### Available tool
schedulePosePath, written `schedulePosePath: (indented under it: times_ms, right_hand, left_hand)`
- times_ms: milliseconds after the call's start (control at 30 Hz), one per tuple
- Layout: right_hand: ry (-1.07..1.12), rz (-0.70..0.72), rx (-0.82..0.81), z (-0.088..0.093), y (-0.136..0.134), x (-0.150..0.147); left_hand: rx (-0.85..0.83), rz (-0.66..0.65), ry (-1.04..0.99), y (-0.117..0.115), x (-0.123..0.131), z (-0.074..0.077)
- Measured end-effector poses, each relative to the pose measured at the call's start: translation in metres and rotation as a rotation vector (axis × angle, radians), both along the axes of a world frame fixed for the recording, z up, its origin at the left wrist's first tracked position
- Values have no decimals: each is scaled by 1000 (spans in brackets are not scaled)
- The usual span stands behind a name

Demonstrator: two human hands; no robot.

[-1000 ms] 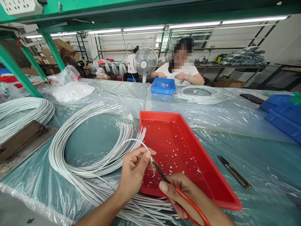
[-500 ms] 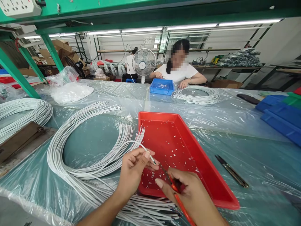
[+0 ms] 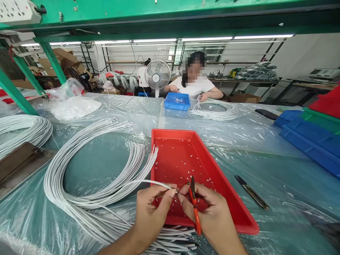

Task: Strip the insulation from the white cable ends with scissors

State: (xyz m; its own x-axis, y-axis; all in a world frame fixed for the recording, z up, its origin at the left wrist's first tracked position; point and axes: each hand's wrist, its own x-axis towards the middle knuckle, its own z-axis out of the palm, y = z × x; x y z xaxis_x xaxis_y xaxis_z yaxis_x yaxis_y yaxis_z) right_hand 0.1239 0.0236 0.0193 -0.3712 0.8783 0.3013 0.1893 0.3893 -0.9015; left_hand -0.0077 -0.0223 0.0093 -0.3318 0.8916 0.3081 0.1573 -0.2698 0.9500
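Observation:
My left hand (image 3: 154, 207) pinches a white cable (image 3: 152, 182) close to its end. Orange-handled cutting pliers (image 3: 194, 203) rest in my right hand (image 3: 209, 209), jaws pointing up. Its thumb and index finger also meet at the cable's tip, touching or nearly touching my left fingertips; the tip itself is mostly hidden. Both hands are over the near part of a red tray (image 3: 174, 134) scattered with small white scraps. Left of it lies a large coil of white cables (image 3: 57, 166), whose cut ends reach the tray's left edge and the space below my hands.
Tweezers (image 3: 251, 192) lie right of the tray. Blue bins (image 3: 308, 138) are stacked at the right, and another cable coil (image 3: 39, 131) lies at the left. Across the table a co-worker (image 3: 196, 78) handles cables beside a blue tray (image 3: 176, 101). A green beam (image 3: 159, 28) spans overhead.
My right hand has turned the pliers upright and brought thumb and index finger to the cable's tip. My left hand is slightly lower. The whole view has shifted a little.

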Motion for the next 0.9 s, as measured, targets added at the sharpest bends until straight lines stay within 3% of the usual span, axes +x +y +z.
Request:
schedulePosePath:
  times_ms: [233,400,900]
  right_hand:
    - [-69,-49,210,-1,-1,0]
    - [-62,-42,182,-5,-1,1]
    - [-144,-83,312,-2,-2,1]
  left_hand:
    - [85,20,119,-3,2,-4]
    - [126,18,154,-2,4,-7]
    - [-16,-2,-48,-1,8,1]
